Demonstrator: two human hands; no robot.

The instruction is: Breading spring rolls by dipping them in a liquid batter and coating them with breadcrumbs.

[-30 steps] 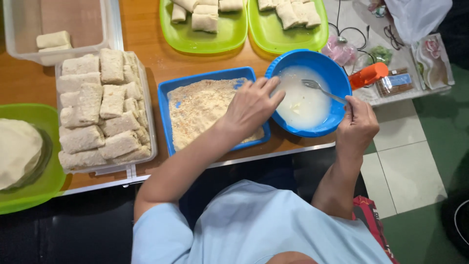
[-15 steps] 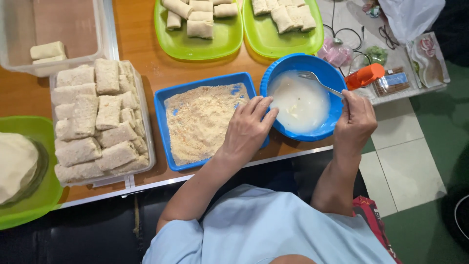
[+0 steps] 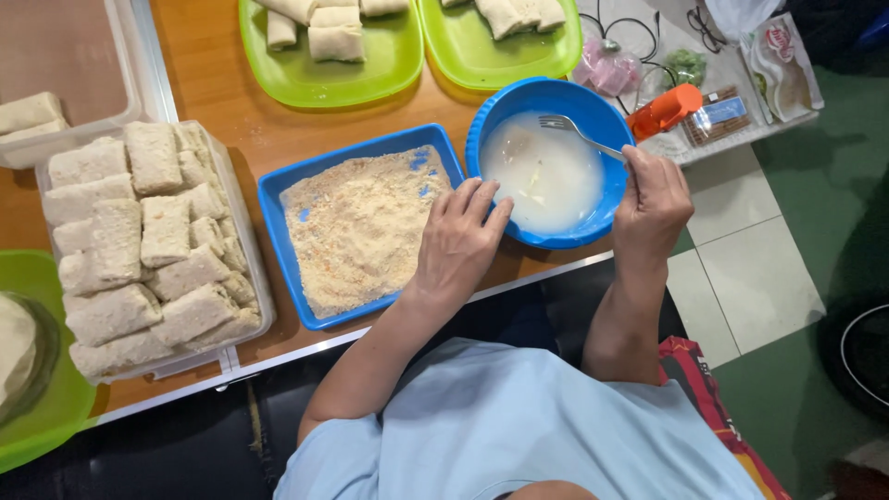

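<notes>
My left hand (image 3: 457, 243) rests palm down over the right edge of a blue square tray (image 3: 278, 199) filled with breadcrumbs, fingers together and nothing visible in them. My right hand (image 3: 651, 199) grips the handle of a metal fork (image 3: 567, 127) whose tines dip into a round blue bowl (image 3: 491, 116) of thin white batter. The bowl stands right of the crumb tray at the table's front edge.
A clear container (image 3: 241, 222) holds several breaded rolls at the left. Two green trays (image 3: 370, 79) with plain rolls lie at the back. A green plate (image 3: 37, 407) of wrappers sits far left. An orange-capped item (image 3: 662, 111) and small packets lie at the right.
My left hand has slid from the bowl's rim back onto the crumb tray's edge. The right hand keeps hold of the fork in the bowl.
</notes>
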